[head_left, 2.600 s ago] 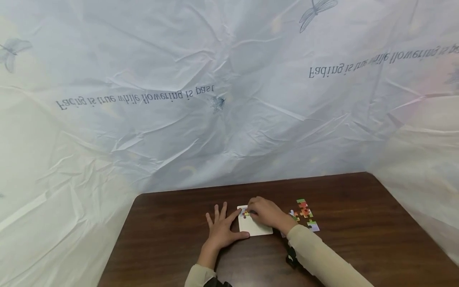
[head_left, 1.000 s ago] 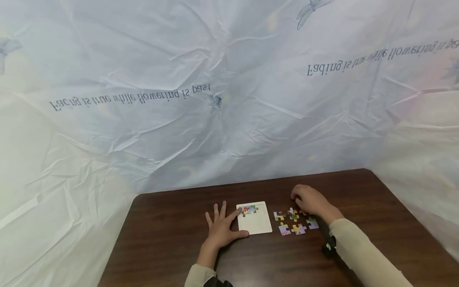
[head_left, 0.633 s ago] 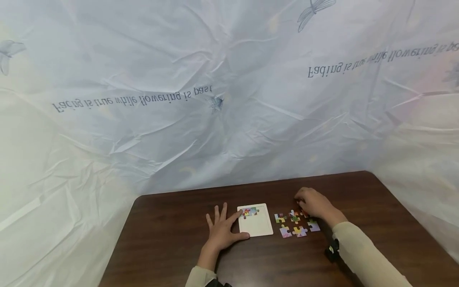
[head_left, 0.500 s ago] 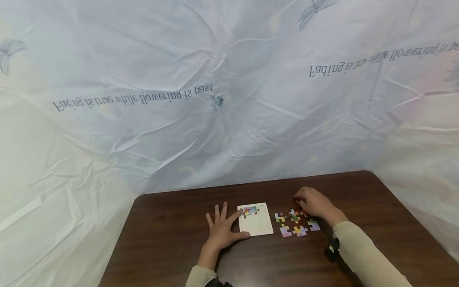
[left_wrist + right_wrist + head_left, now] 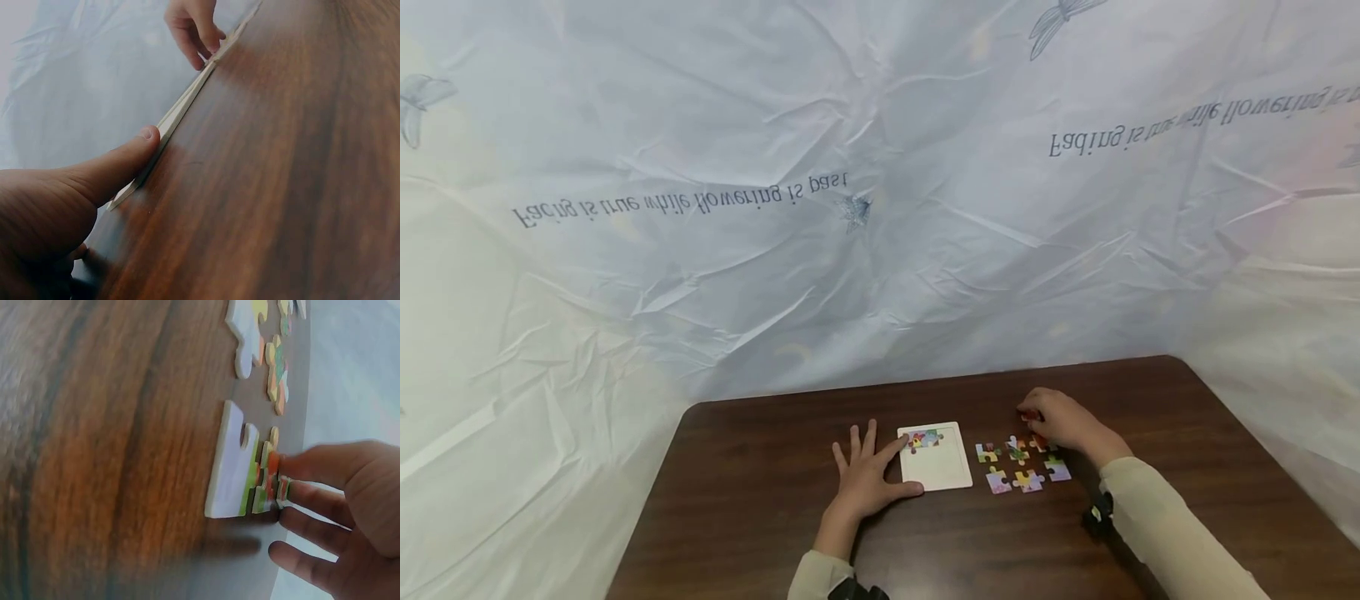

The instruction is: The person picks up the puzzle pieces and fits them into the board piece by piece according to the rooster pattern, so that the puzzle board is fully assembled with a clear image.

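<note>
the left hand [image 5: 863, 483] is spread, three fingers fanned toward the far edge of the table [image 5: 737, 483], index finger and straight thumb reaching rightward. its forearm rises from the near side. the right forearm [image 5: 1172, 525] slants in from the near right; the right hand [image 5: 1058, 419] is between the far edge's middle and the far right corner, thumb and index finger pinching, the other fingers bent beside them.
</note>
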Demonstrator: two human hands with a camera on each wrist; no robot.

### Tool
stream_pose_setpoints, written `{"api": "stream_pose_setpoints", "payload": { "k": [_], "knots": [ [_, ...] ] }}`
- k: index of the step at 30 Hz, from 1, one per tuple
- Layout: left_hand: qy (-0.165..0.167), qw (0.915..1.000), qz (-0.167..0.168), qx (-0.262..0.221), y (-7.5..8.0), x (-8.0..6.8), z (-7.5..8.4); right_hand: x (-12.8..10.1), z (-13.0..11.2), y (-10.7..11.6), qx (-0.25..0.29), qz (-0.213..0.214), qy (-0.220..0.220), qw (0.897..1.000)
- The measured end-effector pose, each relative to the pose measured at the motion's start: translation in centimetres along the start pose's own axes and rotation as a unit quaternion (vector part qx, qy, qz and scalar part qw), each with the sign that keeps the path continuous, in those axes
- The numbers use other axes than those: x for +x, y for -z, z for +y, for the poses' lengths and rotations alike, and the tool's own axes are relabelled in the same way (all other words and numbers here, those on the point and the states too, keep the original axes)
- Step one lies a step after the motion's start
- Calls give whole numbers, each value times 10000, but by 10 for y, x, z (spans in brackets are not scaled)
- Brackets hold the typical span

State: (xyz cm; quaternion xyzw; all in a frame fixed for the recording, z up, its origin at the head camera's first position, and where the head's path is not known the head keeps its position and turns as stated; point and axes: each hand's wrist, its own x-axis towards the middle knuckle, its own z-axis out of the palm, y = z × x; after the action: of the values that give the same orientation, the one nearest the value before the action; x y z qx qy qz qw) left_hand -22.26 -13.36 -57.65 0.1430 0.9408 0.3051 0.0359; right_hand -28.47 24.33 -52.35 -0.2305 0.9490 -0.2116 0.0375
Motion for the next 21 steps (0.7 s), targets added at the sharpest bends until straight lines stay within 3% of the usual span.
{"api": "stream_pose_setpoints", "payload": {
  "k": [11,21],
  "knots": [
    [22,10000,56,-4,-1,0,0,5,-1,-3,-361,118,56,9993],
    [3,9999,108,-32,-4,2,-1,7,4,-8,-361,258,-57,9990]
  ]
}}
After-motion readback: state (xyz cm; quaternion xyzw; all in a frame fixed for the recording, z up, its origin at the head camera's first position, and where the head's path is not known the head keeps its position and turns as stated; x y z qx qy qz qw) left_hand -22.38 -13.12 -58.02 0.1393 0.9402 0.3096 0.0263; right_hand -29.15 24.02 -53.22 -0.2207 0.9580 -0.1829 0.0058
